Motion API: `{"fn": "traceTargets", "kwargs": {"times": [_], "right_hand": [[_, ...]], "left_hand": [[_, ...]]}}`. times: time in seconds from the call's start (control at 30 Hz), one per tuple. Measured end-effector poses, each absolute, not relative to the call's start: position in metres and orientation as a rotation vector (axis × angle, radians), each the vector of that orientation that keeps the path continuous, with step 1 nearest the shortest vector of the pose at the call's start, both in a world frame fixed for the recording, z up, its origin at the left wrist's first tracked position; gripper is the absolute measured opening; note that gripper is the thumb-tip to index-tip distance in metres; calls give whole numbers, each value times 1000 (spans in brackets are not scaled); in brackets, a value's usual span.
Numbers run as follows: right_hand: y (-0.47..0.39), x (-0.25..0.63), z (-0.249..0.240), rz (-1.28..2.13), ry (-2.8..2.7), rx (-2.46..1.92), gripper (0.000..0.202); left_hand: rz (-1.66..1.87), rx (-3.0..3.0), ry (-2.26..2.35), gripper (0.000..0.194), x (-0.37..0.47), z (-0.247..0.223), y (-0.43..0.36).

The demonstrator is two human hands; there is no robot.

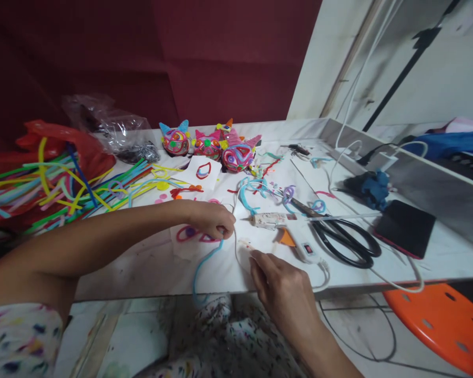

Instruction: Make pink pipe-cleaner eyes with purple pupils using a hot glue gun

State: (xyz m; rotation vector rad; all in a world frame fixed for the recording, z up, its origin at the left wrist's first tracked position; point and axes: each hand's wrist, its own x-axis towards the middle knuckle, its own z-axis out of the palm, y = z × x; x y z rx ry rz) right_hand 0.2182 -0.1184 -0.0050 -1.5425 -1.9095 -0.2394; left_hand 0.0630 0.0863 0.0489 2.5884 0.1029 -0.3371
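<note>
My left hand (215, 219) is closed around a light blue pipe cleaner (200, 268), whose free end hangs down past the table edge. Under that hand lies a sheet of paper (181, 249) with pink and purple loops on it. My right hand (278, 278) is curled low at the front, its fingertips together at a small pale piece (245, 245) that I cannot make out. Just beyond it rests a white glue gun (299, 236) with an orange trigger, on its side. Large black-handled scissors (339, 236) lie to the right of the gun.
Colourful cat-faced ornaments (236, 152) stand at the back. Many pipe cleaners (74, 184) spill from a red bag (55, 139) on the left. Blue pipe cleaner scraps (256, 186) lie mid-table. A black box (405, 228) sits at right, above an orange stool (437, 325).
</note>
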Motion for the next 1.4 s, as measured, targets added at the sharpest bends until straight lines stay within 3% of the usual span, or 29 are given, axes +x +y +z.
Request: {"fn": "traceTargets", "kwargs": {"times": [0.33, 0.63, 0.8, 0.97, 1.2, 1.4], "right_hand": [[-122, 233, -14, -237, -1859, -1580, 37], [-111, 203, -1, 56, -1957, -1498, 31], [-91, 166, 2, 54, -1989, -1737, 20], [-75, 142, 8, 98, -2045, -2039, 28], [-70, 139, 9, 140, -2042, -2126, 14], [-73, 137, 5, 68, -2001, -2089, 16]], "left_hand": [[-512, 2560, 79, 22, 65, 54, 92], [-352, 2594, -37, 19, 59, 54, 96], [-287, 2540, -14, 19, 56, 45, 103], [-214, 2501, -17, 15, 52, 38, 107], [-210, 2498, -30, 16, 52, 36, 106], [-247, 2482, -28, 18, 53, 40, 106]]}}
